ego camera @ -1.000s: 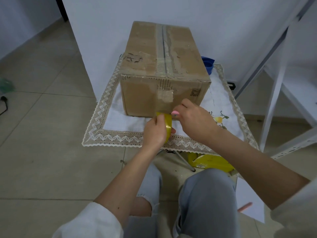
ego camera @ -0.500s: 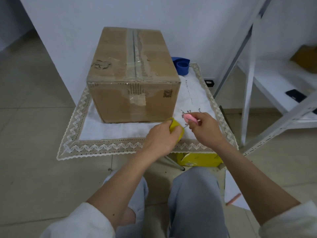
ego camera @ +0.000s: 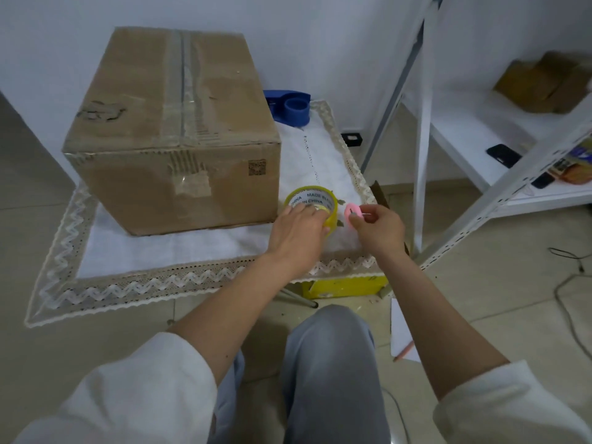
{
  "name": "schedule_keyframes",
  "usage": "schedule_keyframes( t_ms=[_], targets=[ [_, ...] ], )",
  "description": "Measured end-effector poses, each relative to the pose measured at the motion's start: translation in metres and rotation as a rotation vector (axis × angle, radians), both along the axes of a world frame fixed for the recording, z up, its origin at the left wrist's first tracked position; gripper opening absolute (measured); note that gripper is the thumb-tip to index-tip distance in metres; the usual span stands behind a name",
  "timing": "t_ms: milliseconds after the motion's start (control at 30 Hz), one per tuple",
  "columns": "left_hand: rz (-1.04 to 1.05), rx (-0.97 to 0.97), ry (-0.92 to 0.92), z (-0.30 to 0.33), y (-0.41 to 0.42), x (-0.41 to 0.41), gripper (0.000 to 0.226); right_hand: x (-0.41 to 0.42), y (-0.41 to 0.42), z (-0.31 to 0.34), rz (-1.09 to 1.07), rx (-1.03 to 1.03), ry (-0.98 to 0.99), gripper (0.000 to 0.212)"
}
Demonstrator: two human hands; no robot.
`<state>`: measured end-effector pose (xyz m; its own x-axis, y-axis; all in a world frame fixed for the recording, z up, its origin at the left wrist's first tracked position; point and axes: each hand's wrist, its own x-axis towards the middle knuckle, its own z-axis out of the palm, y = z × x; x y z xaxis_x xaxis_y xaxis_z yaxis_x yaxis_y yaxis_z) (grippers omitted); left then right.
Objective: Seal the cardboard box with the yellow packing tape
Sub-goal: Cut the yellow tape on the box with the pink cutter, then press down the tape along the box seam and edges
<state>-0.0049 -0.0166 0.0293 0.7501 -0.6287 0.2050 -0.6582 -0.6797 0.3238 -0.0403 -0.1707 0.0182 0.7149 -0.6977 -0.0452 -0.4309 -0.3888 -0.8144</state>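
A closed brown cardboard box stands on a small table covered by a white lace-edged cloth. Old clear tape runs along its top seam and down its front. The yellow packing tape roll lies flat on the cloth just right of the box's front corner. My left hand rests on the roll, fingers over its near rim. My right hand is to the right of the roll and pinches a small pink cutter with a thin metal blade showing.
A blue tape dispenser sits behind the box at the table's back right. A white metal shelf frame stands close on the right, with boxes and dark phones on it. A yellow object lies under the table; my knees are below.
My left hand has moved right from the box front and laid the roll flat on the cloth. My right hand has shifted right with the pink cutter. The view has swung right.
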Motion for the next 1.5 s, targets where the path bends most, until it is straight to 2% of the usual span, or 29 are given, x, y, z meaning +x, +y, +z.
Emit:
schedule_keyframes(
  t_ms=[400, 533, 667, 767, 933, 1067, 1200, 1400, 1500],
  targets=[
    [-0.015, 0.160, -0.052, -0.029, -0.005, 0.019, 0.027, 0.008, 0.001, -0.016, 0.025, -0.035, 0.102, 0.028],
    [-0.006, 0.128, -0.056, -0.035, -0.005, 0.019, 0.029, 0.007, 0.002, -0.019, 0.045, -0.105, 0.154, 0.029],
    [-0.020, 0.003, -0.024, -0.034, 0.001, 0.012, 0.040, 0.006, 0.003, -0.020, 0.037, -0.162, 0.187, 0.038],
    [-0.020, -0.142, -0.038, -0.027, 0.011, 0.005, 0.042, 0.004, 0.016, -0.012, 0.019, -0.248, 0.053, 0.036],
    [0.068, -0.426, -0.136, -0.010, 0.036, -0.004, 0.023, 0.009, 0.056, 0.014, 0.109, -0.280, -0.262, 0.019],
    [0.140, -0.631, -0.226, 0.008, 0.064, -0.007, 0.013, 0.012, 0.088, 0.029, 0.219, -0.279, -0.397, 0.018],
    [0.266, -0.740, -0.306, 0.026, 0.101, 0.000, 0.014, 0.016, 0.116, 0.041, 0.326, -0.372, -0.525, 0.018],
    [0.489, -0.763, -0.450, 0.042, 0.148, 0.023, 0.015, 0.031, 0.147, 0.055, 0.464, -0.448, -0.654, 0.010],
    [0.558, -0.848, -0.374, 0.043, 0.160, 0.025, 0.009, 0.035, 0.157, 0.059, 0.473, -0.353, -0.565, 0.010]
  ],
)
